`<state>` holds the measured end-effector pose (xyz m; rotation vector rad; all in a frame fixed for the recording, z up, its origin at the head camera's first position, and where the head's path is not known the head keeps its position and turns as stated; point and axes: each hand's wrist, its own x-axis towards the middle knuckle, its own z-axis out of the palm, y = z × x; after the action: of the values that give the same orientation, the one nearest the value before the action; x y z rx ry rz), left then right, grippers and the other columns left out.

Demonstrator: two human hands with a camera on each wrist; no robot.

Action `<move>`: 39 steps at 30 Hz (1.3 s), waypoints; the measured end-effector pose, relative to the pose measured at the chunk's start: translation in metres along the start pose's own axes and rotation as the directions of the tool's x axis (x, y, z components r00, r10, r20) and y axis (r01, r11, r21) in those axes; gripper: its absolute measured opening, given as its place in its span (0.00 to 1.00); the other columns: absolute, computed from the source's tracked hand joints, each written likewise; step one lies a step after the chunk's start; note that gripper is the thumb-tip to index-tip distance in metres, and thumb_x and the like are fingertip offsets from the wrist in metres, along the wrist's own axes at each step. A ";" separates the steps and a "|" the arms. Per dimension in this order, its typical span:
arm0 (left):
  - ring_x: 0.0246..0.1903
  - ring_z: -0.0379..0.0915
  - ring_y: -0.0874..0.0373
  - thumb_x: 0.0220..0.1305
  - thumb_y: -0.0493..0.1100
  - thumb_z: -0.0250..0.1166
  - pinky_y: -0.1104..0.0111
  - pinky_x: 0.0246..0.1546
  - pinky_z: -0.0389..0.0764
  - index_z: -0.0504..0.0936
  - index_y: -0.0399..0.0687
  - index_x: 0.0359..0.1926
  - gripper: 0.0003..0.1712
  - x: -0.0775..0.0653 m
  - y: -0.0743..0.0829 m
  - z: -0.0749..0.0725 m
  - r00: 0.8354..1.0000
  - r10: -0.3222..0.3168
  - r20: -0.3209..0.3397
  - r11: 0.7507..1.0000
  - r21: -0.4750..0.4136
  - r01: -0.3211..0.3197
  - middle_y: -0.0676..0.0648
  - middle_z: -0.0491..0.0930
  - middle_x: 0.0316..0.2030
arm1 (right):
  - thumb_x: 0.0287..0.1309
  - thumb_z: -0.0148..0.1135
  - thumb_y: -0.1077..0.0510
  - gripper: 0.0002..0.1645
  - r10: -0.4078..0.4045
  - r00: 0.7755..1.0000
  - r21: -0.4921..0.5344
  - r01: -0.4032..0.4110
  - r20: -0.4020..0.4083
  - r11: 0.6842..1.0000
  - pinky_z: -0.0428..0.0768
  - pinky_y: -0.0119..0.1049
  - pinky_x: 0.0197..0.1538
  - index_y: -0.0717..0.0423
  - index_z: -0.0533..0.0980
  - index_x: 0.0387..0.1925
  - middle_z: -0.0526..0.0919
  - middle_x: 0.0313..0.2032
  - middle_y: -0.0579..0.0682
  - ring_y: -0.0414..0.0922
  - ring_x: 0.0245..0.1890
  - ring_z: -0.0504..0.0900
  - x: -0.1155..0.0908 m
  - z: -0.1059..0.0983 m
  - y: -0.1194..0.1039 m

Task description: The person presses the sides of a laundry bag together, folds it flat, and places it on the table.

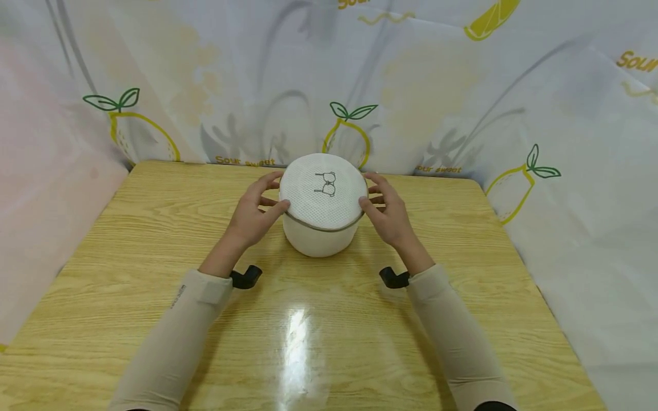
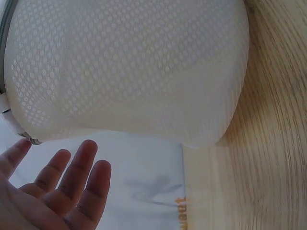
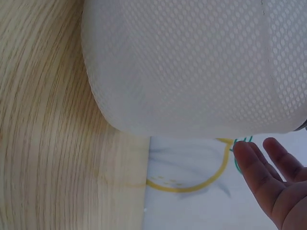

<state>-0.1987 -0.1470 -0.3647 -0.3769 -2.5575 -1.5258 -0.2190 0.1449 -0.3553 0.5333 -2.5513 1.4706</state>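
A round white mesh laundry bag (image 1: 321, 237) stands upright on the wooden table, its flat lid printed with a bra drawing. A grey zip runs around the lid's edge. At the bag's left side my left hand (image 1: 252, 214) spreads thumb and fingers, the thumb tip resting at the rim. My right hand (image 1: 390, 216) mirrors it on the right, thumb at the rim and fingers farther back. In the left wrist view one fingertip meets the zip edge, while the other fingers (image 2: 79, 167) stay loose beside the mesh wall. Relaxed fingers (image 3: 254, 167) also show below the bag in the right wrist view.
The wood-grain table (image 1: 329, 337) has a bright light reflection near its front. Behind and beside it hangs a white cloth (image 1: 437, 74) printed with lemons and lettering. Black wrist mounts (image 1: 394, 278) stick out inward from both sleeves.
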 end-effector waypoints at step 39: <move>0.47 0.74 0.43 0.67 0.40 0.58 0.63 0.42 0.80 0.59 0.60 0.72 0.35 0.005 0.003 0.014 0.999 -0.022 0.029 0.971 -0.237 0.029 0.37 0.65 0.63 | 0.68 0.50 0.54 0.27 -0.012 1.000 0.124 0.012 -0.001 0.992 0.78 0.37 0.38 0.46 0.64 0.68 0.75 0.54 0.62 0.53 0.39 0.80 0.002 0.018 0.008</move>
<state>-0.2023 -0.1324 -0.3677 -0.3940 -2.4113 -1.8556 -0.2228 0.1323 -0.3705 0.5642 -2.4631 1.6327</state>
